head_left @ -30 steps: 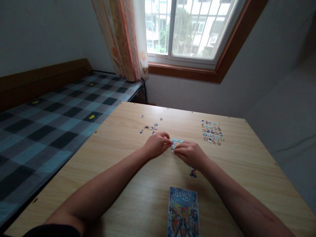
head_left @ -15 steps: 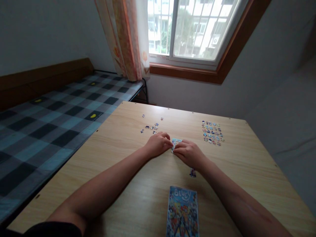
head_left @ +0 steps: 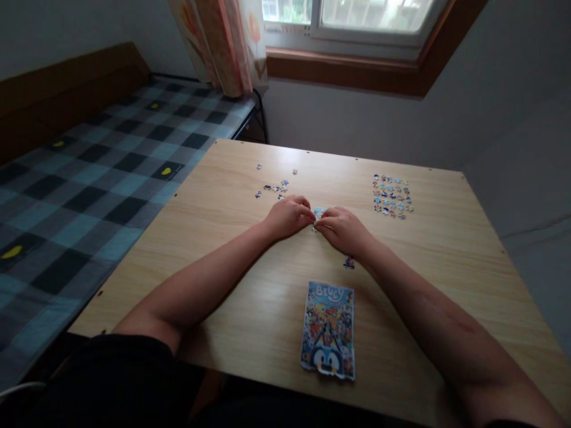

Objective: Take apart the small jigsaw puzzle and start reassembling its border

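Observation:
A small joined patch of jigsaw puzzle [head_left: 318, 211] lies on the table, mostly covered by my hands. My left hand [head_left: 289, 215] meets its left edge, with thumb and fingertips pinched together. From the other side my right hand [head_left: 342, 227] pinches at the same patch, its fingertips almost touching the left ones. Which single piece lies between the fingers is too small to make out. Just below my right wrist is another small joined cluster of puzzle pieces [head_left: 349, 262]. Closer to me lies a creased picture sheet [head_left: 329, 330] lettered "BLUEY".
Loose puzzle pieces [head_left: 276, 188] are scattered beyond my left hand. More pieces stand in rows, a block of puzzle pieces [head_left: 391, 195] at the right. The wooden table [head_left: 250, 297] adjoins a bed with a checked cover [head_left: 129, 154]. A window with a curtain [head_left: 223, 47] is behind.
The view has tipped downward, so the whole picture sheet and the table's near edge now show. Both hands stay at the puzzle patch, with only slight finger movement.

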`<state>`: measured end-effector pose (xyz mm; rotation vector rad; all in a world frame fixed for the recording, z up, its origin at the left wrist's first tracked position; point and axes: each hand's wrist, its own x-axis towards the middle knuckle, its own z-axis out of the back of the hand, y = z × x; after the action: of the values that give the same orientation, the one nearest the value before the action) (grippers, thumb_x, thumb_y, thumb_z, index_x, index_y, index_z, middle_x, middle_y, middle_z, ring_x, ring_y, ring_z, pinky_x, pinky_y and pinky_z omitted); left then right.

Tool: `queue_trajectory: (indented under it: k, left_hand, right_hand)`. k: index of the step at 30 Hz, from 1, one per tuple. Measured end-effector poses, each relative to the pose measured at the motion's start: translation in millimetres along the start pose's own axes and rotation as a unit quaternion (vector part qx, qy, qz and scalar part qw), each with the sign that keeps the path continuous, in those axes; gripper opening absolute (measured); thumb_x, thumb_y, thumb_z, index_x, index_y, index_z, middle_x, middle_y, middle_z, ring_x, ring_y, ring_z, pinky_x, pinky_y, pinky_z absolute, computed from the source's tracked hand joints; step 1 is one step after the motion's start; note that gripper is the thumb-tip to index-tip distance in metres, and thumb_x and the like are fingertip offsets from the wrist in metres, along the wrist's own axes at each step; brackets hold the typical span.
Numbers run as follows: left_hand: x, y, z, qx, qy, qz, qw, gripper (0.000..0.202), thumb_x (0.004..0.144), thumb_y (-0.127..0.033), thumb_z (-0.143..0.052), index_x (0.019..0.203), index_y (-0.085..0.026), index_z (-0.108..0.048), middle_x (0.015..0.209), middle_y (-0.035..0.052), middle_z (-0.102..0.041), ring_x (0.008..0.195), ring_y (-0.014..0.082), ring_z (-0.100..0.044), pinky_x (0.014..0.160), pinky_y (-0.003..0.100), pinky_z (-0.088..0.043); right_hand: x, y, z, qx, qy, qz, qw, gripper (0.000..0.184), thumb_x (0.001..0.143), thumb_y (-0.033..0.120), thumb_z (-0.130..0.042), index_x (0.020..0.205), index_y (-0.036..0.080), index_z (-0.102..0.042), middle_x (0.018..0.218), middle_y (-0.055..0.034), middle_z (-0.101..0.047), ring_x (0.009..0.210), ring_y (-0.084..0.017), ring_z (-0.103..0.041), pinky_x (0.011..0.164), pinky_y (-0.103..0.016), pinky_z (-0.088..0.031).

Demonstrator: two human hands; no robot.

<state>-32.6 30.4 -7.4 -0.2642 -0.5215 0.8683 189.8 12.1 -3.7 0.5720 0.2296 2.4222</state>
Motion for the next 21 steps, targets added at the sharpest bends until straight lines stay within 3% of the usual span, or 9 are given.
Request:
queue_trajectory:
  k: [8,14,21]
  left_hand:
    - [0.6,-4.0,2.3,-0.008,0.001,0.001,1.0,0.014,0.088,-0.031,-0.068,0.086,-0.026,-0.081,0.098,0.0035,-0.071,0.092,0.0174,-0.063,0.082,0.029,-0.047]
    - [0.4,-4.4,2.4,-0.013,-0.001,-0.005,1.0,0.014,0.088,-0.031,-0.068,0.088,-0.025,-0.081,0.097,0.0036,-0.07,0.088,0.0163,-0.063,0.08,0.028,-0.047]
    - [-0.3,-3.0,2.1,-0.012,0.011,-0.002,1.0,0.014,0.088,-0.032,-0.067,0.088,-0.025,-0.08,0.1,0.0038,-0.069,0.089,0.017,-0.062,0.08,0.029,-0.047]
  right_hand:
    - [-0.3,-0.4,-3.7,0.018,-0.024,-0.008,1.0,0.018,0.094,0.019,-0.059,0.088,0.02,-0.076,0.093,-0.0065,-0.07,0.087,-0.02,-0.058,0.083,-0.034,-0.045]
    - [-2.0,-8.1,-4.1,0.057,-0.12,-0.012,0.991,0.017,0.093,0.024,-0.061,0.087,0.019,-0.076,0.089,-0.0062,-0.069,0.085,-0.019,-0.059,0.084,-0.035,-0.048]
    - [-4.4,-10.2,3.8,-0.002,-0.14,-0.023,0.99,0.019,0.095,0.027,-0.06,0.089,0.02,-0.077,0.091,-0.0077,-0.069,0.089,-0.022,-0.056,0.085,-0.04,-0.046]
